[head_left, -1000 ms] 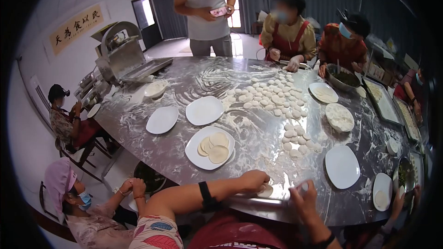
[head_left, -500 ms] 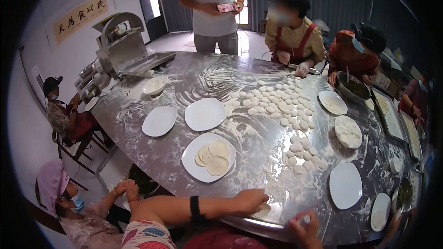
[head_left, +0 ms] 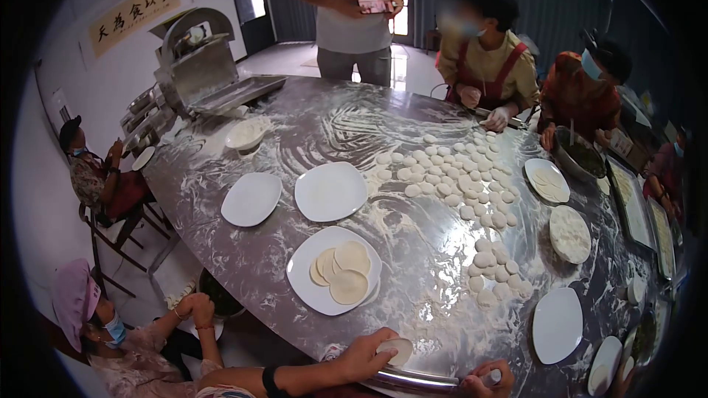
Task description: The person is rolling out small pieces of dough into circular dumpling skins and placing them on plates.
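My left hand (head_left: 366, 354), with a black band at the wrist, pinches a thin round dough wrapper (head_left: 401, 352) at the table's near edge. My right hand (head_left: 498, 385) is closed around a rolling pin (head_left: 490, 377), of which only a pale rounded end shows; the rest is hidden. Left of centre, a white plate (head_left: 302, 289) bears several rolled wrappers (head_left: 348, 286). Beyond my hands lie small flattened dough pieces (head_left: 495, 269), several in a near cluster and many more in a larger spread (head_left: 450, 177).
White plates (head_left: 332, 191) (head_left: 557, 324) and a flour bowl (head_left: 570, 234) stand on the floury metal table (head_left: 243, 265). A dough machine (head_left: 195, 66) is at the far left. Co-workers surround the table; one person (head_left: 110, 339) sits close on my left. Filling bowls (head_left: 579, 153) and trays (head_left: 630, 199) line the right.
My left hand has drawn back leftward and toward me, lifting the wrapper from the table. The right hand stays near the edge with the rolling pin. The view has shifted slightly.
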`<state>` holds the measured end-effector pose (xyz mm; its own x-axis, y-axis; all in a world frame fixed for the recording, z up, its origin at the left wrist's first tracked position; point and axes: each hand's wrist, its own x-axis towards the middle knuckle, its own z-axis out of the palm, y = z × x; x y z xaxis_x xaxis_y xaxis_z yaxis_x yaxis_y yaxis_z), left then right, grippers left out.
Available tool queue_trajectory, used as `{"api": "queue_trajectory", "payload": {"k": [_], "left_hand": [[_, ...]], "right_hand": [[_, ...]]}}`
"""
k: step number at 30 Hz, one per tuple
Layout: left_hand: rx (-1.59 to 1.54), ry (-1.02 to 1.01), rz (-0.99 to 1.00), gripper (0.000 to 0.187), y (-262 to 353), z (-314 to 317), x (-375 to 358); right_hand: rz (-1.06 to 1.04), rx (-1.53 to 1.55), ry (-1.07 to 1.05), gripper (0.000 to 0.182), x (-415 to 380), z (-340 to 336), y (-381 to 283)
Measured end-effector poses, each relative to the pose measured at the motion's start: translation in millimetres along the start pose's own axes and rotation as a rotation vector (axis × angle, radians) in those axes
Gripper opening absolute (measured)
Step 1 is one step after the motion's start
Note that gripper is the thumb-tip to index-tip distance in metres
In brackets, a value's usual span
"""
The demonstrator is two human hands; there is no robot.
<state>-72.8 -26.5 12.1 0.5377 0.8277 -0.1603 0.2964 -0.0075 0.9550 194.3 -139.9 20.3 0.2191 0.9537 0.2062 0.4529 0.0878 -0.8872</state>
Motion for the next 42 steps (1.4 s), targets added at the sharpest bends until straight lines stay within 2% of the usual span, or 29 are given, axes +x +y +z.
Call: {"api": "queue_trajectory", "payload": {"k": [3, 12, 21, 33, 36, 39, 42], "left_hand": [[0.09, 0.019, 0.091, 0.026, -2, 4, 0], [0.13, 0.027, 0.137, 0.026, 0, 5, 0], [0.146, 0.047, 0.178, 0.026, 1, 6, 1], [0.147, 0.076, 0.193, 0.026, 0, 8, 0], [0.154, 0.073, 0.193, 0.025, -1, 8, 1], [0.184, 0.103, 0.21, 0.025, -4, 9, 2], [0.178, 0.101, 0.222, 0.025, -1, 8, 2]], "right_hand": [[0.033, 0.103, 0.005, 0.023, 1, 1, -5], [0.117, 0.191, 0.011, 0.022, -3, 4, 3], [0.057, 0.048, 0.004, 0.02, -4, 2, 9], [0.117, 0.05, 0.016, 0.021, 3, 1, -13], [0.205, 0.051, -0.003, 0.02, 0, 0, -8], [0.144, 0.056, 0.017, 0.019, 3, 1, -13], [0.204, 0.079, 0.019, 0.019, 3, 1, -14]]}}
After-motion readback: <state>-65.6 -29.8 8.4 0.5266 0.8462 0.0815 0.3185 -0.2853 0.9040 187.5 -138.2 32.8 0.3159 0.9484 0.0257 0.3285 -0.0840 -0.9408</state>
